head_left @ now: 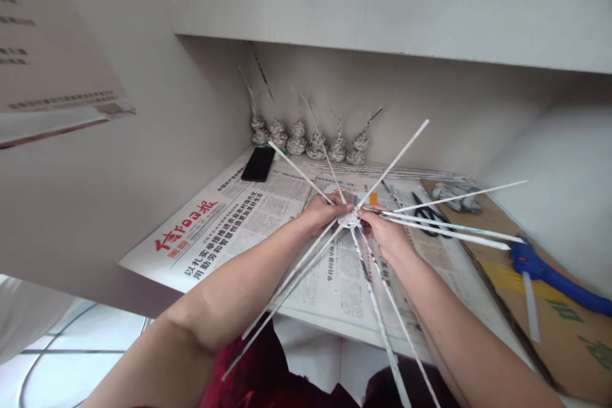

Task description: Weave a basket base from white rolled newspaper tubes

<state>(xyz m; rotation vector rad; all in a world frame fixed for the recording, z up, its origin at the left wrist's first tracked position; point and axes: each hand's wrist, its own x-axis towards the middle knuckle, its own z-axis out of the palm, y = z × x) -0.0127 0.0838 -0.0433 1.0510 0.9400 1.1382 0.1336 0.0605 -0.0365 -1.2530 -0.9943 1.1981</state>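
Between my two hands is a small woven centre (349,219) made of rolled newspaper sticks, held above the newspaper-covered table. Several long paper sticks (401,154) radiate from it in all directions. My left hand (321,213) pinches the left edge of the weave, thumb on top. On the right side, my right hand (384,229) grips the weave's edge, with a few sticks passing by its fingers toward the right. The undersides of the fingers are hidden.
Several gourd-shaped woven pieces (316,145) line the back wall. A black phone (258,164) lies on the newspaper (224,229). Black-handled scissors (428,211), a blue glue gun (549,274) and cardboard (568,338) are at right. A shelf panel (382,0) overhangs the table.
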